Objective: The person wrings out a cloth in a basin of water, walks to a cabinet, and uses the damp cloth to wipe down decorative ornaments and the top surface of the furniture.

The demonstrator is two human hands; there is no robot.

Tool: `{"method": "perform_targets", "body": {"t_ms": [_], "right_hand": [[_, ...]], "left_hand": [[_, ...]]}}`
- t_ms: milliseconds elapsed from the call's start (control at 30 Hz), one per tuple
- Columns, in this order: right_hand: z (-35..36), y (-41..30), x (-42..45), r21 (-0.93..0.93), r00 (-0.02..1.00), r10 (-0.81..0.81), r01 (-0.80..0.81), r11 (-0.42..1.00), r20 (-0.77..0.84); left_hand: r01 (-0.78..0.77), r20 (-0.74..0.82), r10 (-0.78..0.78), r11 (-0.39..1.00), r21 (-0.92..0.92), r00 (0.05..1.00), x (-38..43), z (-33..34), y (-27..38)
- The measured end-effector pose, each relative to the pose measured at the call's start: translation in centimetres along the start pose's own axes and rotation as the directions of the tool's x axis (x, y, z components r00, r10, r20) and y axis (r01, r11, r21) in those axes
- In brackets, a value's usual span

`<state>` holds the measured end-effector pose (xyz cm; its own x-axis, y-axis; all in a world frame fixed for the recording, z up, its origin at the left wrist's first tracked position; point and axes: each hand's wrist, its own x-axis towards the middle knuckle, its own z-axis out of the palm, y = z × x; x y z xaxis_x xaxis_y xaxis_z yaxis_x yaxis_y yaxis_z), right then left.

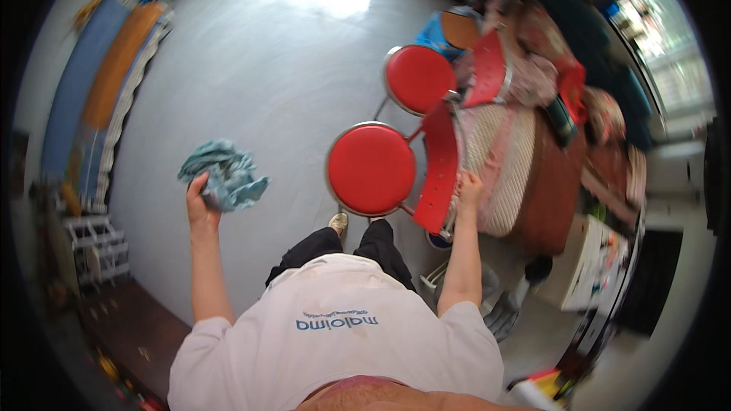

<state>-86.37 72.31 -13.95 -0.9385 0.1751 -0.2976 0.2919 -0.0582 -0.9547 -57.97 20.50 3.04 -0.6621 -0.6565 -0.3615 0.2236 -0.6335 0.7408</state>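
My left hand [203, 202] holds a crumpled light-blue cloth [228, 174] out over the grey floor. My right hand [470, 187] is closed at the top edge of the backrest [438, 168] of a red chair with a metal frame. The round red seat [372, 169] of that chair lies in front of my feet, between my two hands. Just beyond it stands a second red chair, its round seat [420, 79] and its backrest [488, 68] both in view.
A couch or bed with a ribbed beige cover [505, 165] adjoins the chairs on the right. A dark green cylinder [562, 121] lies on it. A white cabinet [577, 262] stands lower right, a white rack [100, 251] at the left, near a long blue and orange covered piece [117, 68].
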Motion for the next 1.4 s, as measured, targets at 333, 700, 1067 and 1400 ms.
{"method": "perform_targets", "body": {"t_ms": [333,700,1067,1400], "right_hand": [[-5.2,-1.3,8.4,0.095,0.995,0.095,-0.095,0.991,0.000],[-10.9,4.3,18.9,-0.794,0.927,-0.375,0.245,0.556,0.023],[18.5,-8.1,14.6,-0.171,0.579,-0.674,0.802,0.573,0.458],[41.8,-15.4,-44.9,0.820,-0.647,-0.507,0.397,0.413,0.569]], "left_hand": [[-0.228,-0.086,0.214,0.952,-0.204,0.973,-5.5,7.0,-0.4],[-0.488,-0.287,0.414,0.829,-0.275,0.864,-10.0,8.5,-1.0],[-0.622,0.159,0.760,0.616,-0.483,0.630,-13.2,3.3,0.3],[-0.847,-0.075,0.854,0.520,0.111,0.515,-16.9,-0.2,4.5]]}}
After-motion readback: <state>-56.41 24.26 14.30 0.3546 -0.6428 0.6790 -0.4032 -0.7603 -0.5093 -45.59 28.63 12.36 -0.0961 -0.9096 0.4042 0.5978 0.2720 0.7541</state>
